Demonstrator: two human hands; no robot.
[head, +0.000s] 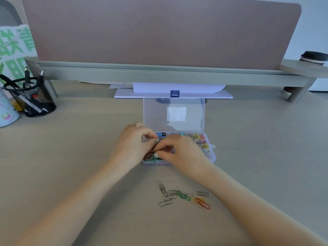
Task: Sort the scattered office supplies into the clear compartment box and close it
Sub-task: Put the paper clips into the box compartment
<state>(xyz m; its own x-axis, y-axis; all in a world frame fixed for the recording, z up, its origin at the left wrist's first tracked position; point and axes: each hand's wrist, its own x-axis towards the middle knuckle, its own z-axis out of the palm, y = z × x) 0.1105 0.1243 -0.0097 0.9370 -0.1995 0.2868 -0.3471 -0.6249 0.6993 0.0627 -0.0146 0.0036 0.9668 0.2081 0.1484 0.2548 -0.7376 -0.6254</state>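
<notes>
Lid [174, 112] label blank (unreadable). Beige desk [71, 148]. Left hand [132, 146], right hand [182, 153] both pinch paper clips [152, 155] over box [212, 157].
</notes>
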